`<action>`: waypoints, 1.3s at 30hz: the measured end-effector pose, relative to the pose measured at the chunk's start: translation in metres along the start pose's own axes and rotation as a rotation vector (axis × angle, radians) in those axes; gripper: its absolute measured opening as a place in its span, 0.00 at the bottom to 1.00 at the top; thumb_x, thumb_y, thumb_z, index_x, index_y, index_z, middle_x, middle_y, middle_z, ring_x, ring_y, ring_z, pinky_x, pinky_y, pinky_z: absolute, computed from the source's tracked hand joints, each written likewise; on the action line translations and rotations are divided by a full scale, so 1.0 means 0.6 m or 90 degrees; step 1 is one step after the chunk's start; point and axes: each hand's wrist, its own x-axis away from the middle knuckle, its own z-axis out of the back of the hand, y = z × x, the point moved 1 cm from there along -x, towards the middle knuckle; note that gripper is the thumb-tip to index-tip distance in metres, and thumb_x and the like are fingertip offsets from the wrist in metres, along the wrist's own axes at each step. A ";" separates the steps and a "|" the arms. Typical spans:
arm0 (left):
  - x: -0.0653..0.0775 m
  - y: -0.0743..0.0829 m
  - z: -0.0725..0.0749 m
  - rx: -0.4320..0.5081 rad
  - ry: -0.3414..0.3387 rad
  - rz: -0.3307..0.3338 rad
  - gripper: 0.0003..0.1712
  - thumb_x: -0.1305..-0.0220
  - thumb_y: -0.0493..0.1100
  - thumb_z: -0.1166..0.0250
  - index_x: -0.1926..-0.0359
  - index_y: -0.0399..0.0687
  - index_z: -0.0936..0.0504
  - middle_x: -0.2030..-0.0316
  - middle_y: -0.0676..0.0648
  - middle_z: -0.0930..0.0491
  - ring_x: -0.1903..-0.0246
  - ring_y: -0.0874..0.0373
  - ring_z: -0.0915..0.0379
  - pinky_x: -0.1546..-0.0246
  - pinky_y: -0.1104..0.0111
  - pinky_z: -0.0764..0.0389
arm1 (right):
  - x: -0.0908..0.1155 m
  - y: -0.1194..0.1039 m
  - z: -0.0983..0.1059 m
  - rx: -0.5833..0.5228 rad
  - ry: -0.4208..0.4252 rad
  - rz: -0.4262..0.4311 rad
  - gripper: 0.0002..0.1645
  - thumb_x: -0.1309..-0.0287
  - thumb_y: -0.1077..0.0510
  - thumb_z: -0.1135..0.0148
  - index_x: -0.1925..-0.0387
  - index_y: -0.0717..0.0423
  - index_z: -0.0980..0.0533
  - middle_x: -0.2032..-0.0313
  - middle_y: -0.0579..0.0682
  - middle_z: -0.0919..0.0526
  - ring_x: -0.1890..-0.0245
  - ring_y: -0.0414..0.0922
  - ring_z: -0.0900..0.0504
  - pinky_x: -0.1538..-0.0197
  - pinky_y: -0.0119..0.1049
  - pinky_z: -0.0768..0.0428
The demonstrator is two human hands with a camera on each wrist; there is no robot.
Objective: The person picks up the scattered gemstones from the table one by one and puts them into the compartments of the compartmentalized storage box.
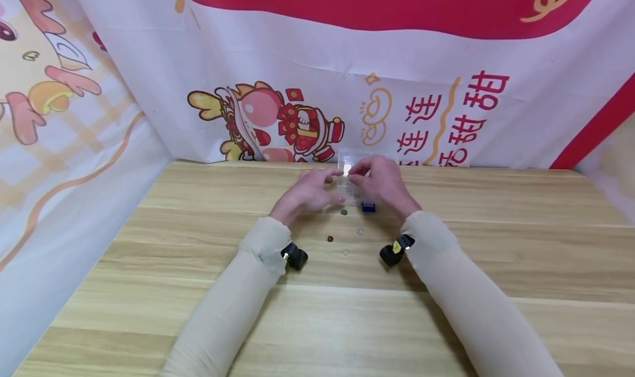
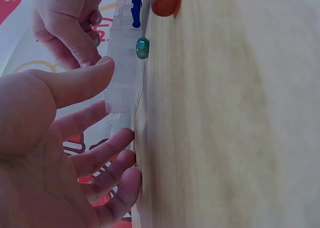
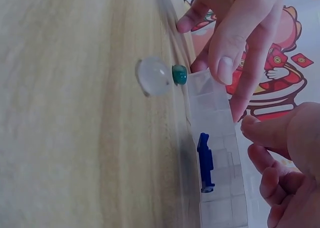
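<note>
A clear plastic compartment box (image 3: 210, 107) with a blue latch (image 3: 205, 163) lies at the table's far edge. At its left end is my left hand (image 1: 312, 189), thumb and forefinger spread about the corner, the other fingers loosely bent. Over the box hangs my right hand (image 1: 382, 181), fingers curled and thumb close to the forefinger; I cannot tell whether something small is between them. A green bead (image 2: 143, 47) sits right in front of the box. Nearer to me lie a reddish-brown bead (image 1: 330, 238), a clear bead (image 1: 360, 231) and another clear bead (image 1: 345, 252).
The wood-grain table (image 1: 317, 322) runs up to a printed cloth backdrop (image 1: 297, 46) just behind the box. More printed cloth (image 1: 74, 162) hangs along the left side. Black cameras (image 1: 296, 257) are strapped to both wrists.
</note>
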 end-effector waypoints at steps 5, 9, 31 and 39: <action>0.001 0.000 0.001 -0.002 0.001 0.001 0.42 0.30 0.51 0.28 0.20 0.66 0.35 0.21 0.47 0.34 0.20 0.44 0.49 0.22 0.41 0.38 | -0.008 0.000 -0.002 0.022 -0.008 0.001 0.09 0.30 0.53 0.30 0.52 0.49 0.12 0.53 0.49 0.11 0.49 0.50 0.20 0.34 0.52 0.27; 0.002 0.001 0.000 0.005 0.001 -0.001 0.43 0.31 0.50 0.28 0.20 0.66 0.35 0.21 0.46 0.34 0.20 0.43 0.49 0.21 0.42 0.39 | -0.013 -0.001 -0.005 0.047 -0.022 0.007 0.09 0.31 0.52 0.30 0.53 0.48 0.11 0.54 0.48 0.10 0.48 0.50 0.19 0.26 0.58 0.40; 0.000 0.000 -0.003 0.010 0.005 -0.004 0.43 0.30 0.50 0.28 0.19 0.65 0.36 0.21 0.46 0.34 0.19 0.42 0.50 0.21 0.42 0.39 | -0.022 -0.007 -0.008 0.108 -0.035 0.006 0.09 0.33 0.51 0.28 0.55 0.47 0.10 0.51 0.49 0.08 0.43 0.51 0.21 0.26 0.58 0.42; -0.002 0.001 -0.003 0.004 0.003 -0.003 0.42 0.30 0.50 0.28 0.20 0.65 0.35 0.21 0.46 0.33 0.19 0.43 0.51 0.20 0.41 0.41 | -0.024 -0.008 -0.006 0.116 -0.045 -0.016 0.10 0.32 0.50 0.29 0.55 0.48 0.10 0.51 0.49 0.08 0.43 0.51 0.22 0.27 0.58 0.41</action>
